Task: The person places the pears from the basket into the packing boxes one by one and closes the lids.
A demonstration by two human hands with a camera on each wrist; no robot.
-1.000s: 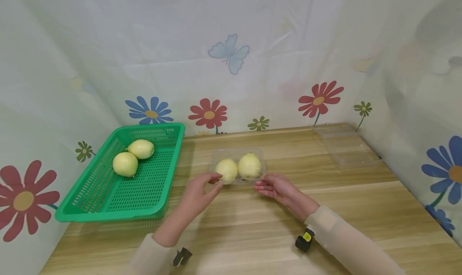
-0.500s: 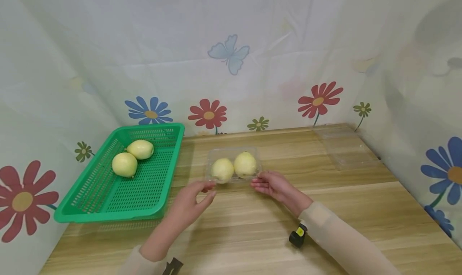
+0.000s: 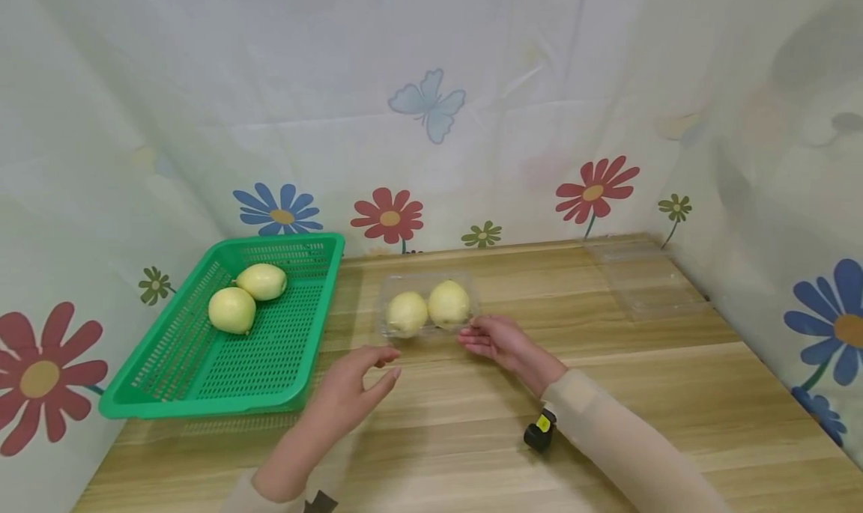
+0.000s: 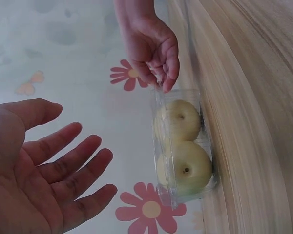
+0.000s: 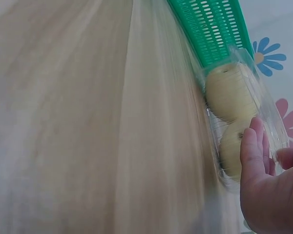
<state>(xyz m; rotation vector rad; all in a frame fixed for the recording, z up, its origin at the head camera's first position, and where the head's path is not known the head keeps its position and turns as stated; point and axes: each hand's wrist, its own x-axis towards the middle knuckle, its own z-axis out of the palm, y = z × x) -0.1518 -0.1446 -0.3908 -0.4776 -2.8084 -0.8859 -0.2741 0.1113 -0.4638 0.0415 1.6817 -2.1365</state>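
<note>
A clear plastic clamshell box (image 3: pixel 431 279) holding two pale yellow-green pears (image 3: pixel 449 303) sits mid-table. My right hand (image 3: pixel 502 342) pinches the box's near right corner between thumb and fingers, as the right wrist view also shows from the side. My left hand (image 3: pixel 353 389) hovers in front of the box, apart from it, with thumb and fingers spread and nothing held. In the left wrist view, its fingers (image 4: pixel 75 168) stretch toward the box with a gap between.
At the left stands a green perforated basket (image 3: pixel 310 341) with two pears (image 3: pixel 232 311) in its far left part. Another clear plastic container (image 3: pixel 647 277) lies at the back right. A flower-printed cloth (image 3: pixel 431 168) rises behind the wooden table (image 3: pixel 458 445).
My left hand has come off the box and drawn back toward me. The box with the pears has shifted a little to the left, together with my right hand.
</note>
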